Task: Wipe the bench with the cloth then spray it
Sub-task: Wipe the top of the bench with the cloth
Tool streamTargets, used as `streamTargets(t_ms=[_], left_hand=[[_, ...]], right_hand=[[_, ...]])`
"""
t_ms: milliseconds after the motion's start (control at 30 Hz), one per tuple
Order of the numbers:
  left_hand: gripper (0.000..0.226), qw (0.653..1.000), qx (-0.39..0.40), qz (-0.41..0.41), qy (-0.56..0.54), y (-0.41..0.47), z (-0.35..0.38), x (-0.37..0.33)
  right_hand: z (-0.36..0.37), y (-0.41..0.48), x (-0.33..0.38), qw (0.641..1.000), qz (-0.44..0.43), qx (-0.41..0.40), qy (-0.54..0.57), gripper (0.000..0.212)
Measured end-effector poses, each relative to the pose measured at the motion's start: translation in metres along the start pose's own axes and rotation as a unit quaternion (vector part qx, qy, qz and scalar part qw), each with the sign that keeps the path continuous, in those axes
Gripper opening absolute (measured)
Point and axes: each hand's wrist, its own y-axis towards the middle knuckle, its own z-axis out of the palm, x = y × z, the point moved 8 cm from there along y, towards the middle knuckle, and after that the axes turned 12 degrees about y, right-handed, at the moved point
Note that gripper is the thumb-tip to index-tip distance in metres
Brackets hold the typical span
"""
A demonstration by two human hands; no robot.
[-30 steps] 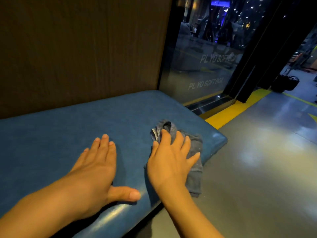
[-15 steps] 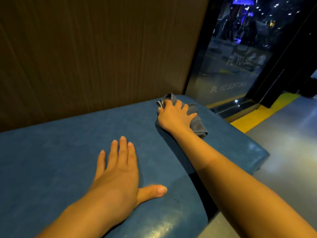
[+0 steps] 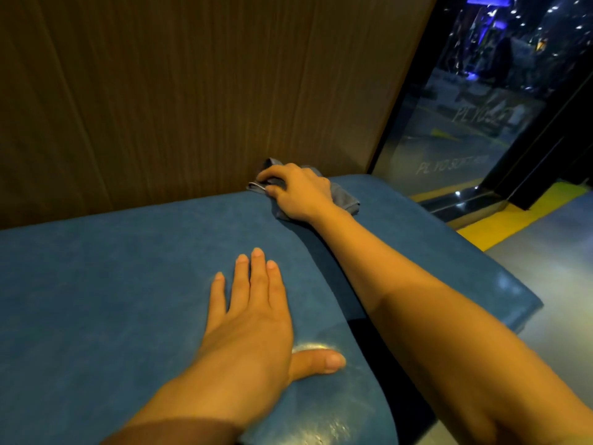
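since a second ago our right hand [image 3: 296,191] has pushed the cloth [image 3: 345,199] from the front edge of the bench [image 3: 112,284] to its back, against the wood wall [image 3: 192,91]. the bench is broad, padded and smooth, so we judge the cloth will slide easily. the cloth looks light, soft and bunched; best held pressed flat under the palm. it lies under our right hand, whose fingers [image 3: 272,175] curl down, clenched on its far edge. our left hand [image 3: 250,319] rests flat, fingers spread, holding nothing.
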Motion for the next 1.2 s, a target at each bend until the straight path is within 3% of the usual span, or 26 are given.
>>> streamTargets(t_ms=[200, 300, 433, 533, 600, 733, 933, 1067, 1200], left_hand=[[0.122, 0.999, -0.039, -0.003, -0.009, -0.009, -0.003, 0.001], [0.121, 0.994, -0.093, -0.043, 0.045, -0.021, -0.011, 0.004], [0.122, 0.994, -0.069, -0.062, 0.051, -0.046, -0.009, 0.019], [0.153, 0.995, -0.054, -0.065, 0.045, -0.064, 0.0, 0.047], [0.159, 0.995, -0.035, -0.083, 0.036, -0.074, 0.012, 0.07], [0.158, 0.994, -0.011, -0.11, 0.006, -0.092, 0.041, 0.105], [0.122, 0.995, 0.026, -0.088, -0.028, -0.099, 0.055, 0.103], [0.137, 0.996, 0.022, -0.08, -0.037, -0.1, 0.052, 0.099], [0.153, 0.996, 0.015, -0.08, -0.031, -0.1, 0.051, 0.098]], right_hand=[[0.01, -0.044, 0.048, 0.977, -0.178, 0.09, 0.075, 0.019], [0.002, -0.081, 0.046, 0.965, -0.209, 0.132, 0.087, 0.019], [-0.011, -0.125, 0.041, 0.962, -0.223, 0.132, 0.092, 0.015], [-0.023, -0.154, 0.032, 0.967, -0.21, 0.116, 0.084, 0.015], [-0.034, -0.174, 0.021, 0.975, -0.191, 0.091, 0.075, 0.02], [-0.048, -0.211, -0.001, 0.988, -0.143, 0.039, 0.035, 0.024], [-0.048, -0.243, 0.004, 0.996, -0.048, -0.075, 0.012, 0.031], [-0.044, -0.25, 0.008, 0.991, 0.02, -0.129, -0.016, 0.032], [-0.045, -0.253, 0.01, 0.992, 0.063, -0.111, -0.017, 0.039]])
